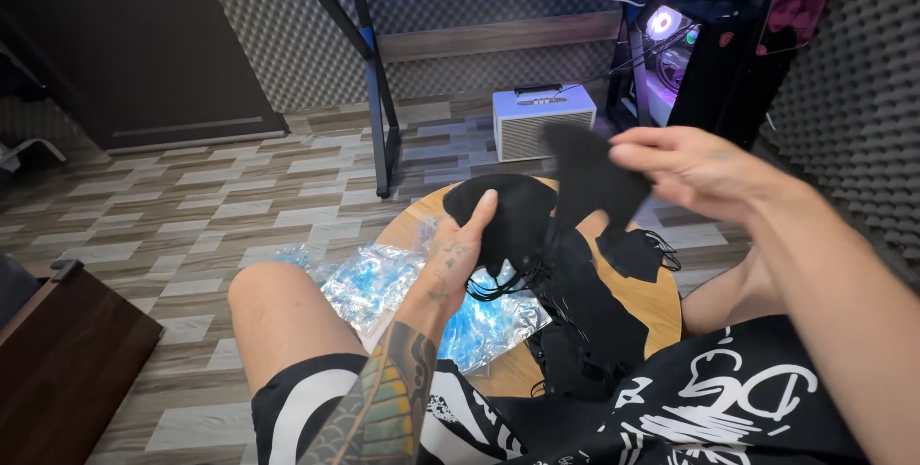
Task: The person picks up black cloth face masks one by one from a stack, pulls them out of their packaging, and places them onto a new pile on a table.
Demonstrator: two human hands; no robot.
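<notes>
My left hand (463,237) holds a black face mask (513,216) from behind, fingers spread against the fabric above a round wooden table (661,307). My right hand (692,170) is raised to the right and pinches a second black mask (592,177) by its edge. Below both hands a heap of several black masks (585,316) with thin ear loops lies on the tabletop. Crumpled clear and blue plastic wrappers (422,292) lie at the table's left side, by my left knee.
A small white speaker box (543,121) stands on the wood-patterned floor beyond the table. A desk with black legs (376,81) is behind it, a lit computer tower (690,53) at the right. A dark wooden cabinet corner (67,340) sits at the lower left.
</notes>
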